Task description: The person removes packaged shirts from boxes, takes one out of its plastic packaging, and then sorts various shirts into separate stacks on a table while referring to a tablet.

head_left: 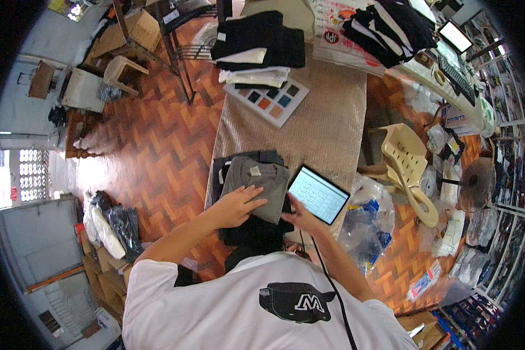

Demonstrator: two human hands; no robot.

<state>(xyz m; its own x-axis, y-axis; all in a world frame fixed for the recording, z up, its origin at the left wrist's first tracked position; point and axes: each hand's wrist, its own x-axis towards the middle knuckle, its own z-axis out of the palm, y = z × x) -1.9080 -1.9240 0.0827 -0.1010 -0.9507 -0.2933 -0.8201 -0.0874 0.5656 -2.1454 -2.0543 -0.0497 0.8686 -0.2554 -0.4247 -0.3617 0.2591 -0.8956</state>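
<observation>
A left hand (239, 207) rests spread on a folded gray shirt (269, 177); beside the right hand (300, 216), grip unclear, lies a tablet (319, 194).

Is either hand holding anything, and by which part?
The left hand rests atop the gray shirt, not gripping; whether the right hand grips anything can't be told.

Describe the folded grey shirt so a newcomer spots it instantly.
Find the long table with the shiny covering and go to its near end. Left of the lit tablet sits a pile of dark garments. The grey shirt lies on top, under the left hand, set apart by its paler grey and the light label at its neck.
</observation>
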